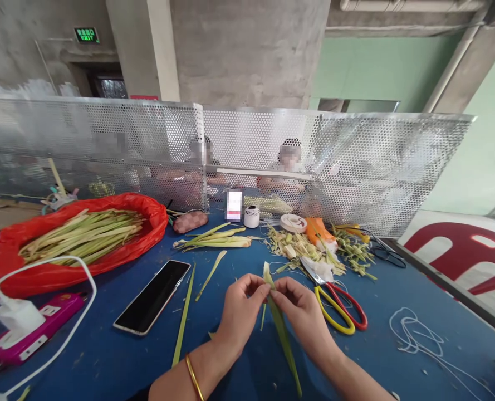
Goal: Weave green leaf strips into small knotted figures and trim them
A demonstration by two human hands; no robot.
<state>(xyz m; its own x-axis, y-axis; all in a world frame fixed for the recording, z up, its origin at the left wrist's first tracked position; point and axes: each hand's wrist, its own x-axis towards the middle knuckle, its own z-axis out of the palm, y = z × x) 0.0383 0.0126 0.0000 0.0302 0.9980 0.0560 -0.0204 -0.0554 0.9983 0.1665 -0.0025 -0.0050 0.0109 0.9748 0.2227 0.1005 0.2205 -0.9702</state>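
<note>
Between my two hands, over the blue table (147, 362), is a long green leaf strip (284, 334). Its pale tip rises above my fingers and its pointed end hangs down toward me. My left hand (244, 303) pinches the strip near its upper part, thumb against fingers. Right beside it, my right hand (297, 303) pinches the same strip, the fingertips of both hands almost touching. A second green leaf strip (184, 317) lies flat left of my left hand. Scissors (339, 306) with red and yellow handles rest just beyond my right hand.
A red plastic bag (155, 214) of long leaves stands at left. Near it are a purple power strip (50, 323) with a charger and a phone (152, 298). Leaf scraps (291, 245), a tape roll (293, 223) and white string (414, 337) lie right. A perforated metal screen (255, 133) stands behind.
</note>
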